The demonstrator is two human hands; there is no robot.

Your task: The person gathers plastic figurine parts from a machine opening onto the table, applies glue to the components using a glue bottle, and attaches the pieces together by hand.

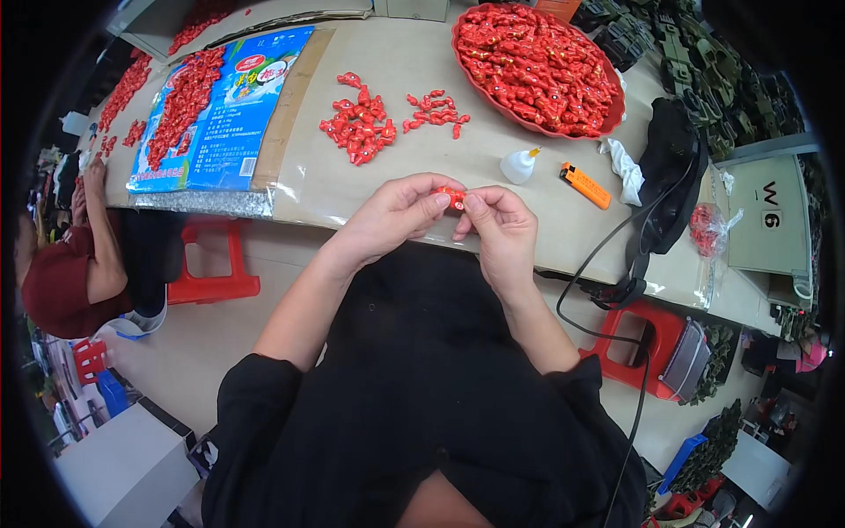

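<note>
Between the fingertips of both hands is a small red figurine (456,201) with a light spot on it. My left hand (407,209) pinches it from the left, and my right hand (500,222) pinches it from the right, just over the table's near edge. Beyond them lie a loose pile of red figurines (359,128) and a smaller group of red pieces (436,112). A white glue bottle (518,165) with a yellowish tip stands to the right of my hands. Beside it rests an orange lighter-like object (585,186).
A red basin (607,132) heaped with red figurines stands at the back. Crumpled white tissue (623,172) and a black bag (666,189) with a cable lie right. Blue printed cardboard (224,163) bears more figurines. Another person (75,273) works at the left; red stools (216,286) stand below.
</note>
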